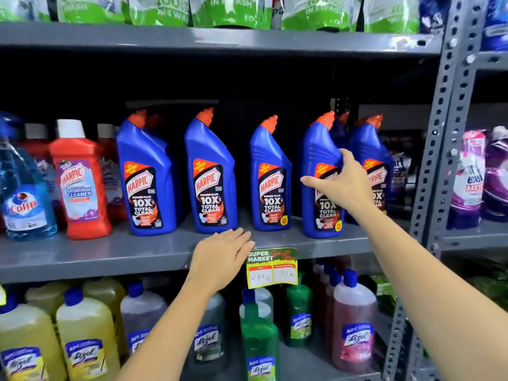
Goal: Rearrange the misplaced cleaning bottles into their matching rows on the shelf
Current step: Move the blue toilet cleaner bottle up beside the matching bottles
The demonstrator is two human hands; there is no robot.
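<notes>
On the middle shelf (110,251), the right hand (342,182) wraps the waist of a blue bottle (321,177) standing at the front of its row, near the right end. The left hand (222,257) lies flat and empty on the shelf edge beside the price tag (272,268). Best keep the bottle upright, squeeze firmly below the neck, and avoid knocking its neighbour (270,177).

A shop: stocked steel shelf (110,254), supermarket price tag (272,268).
</notes>
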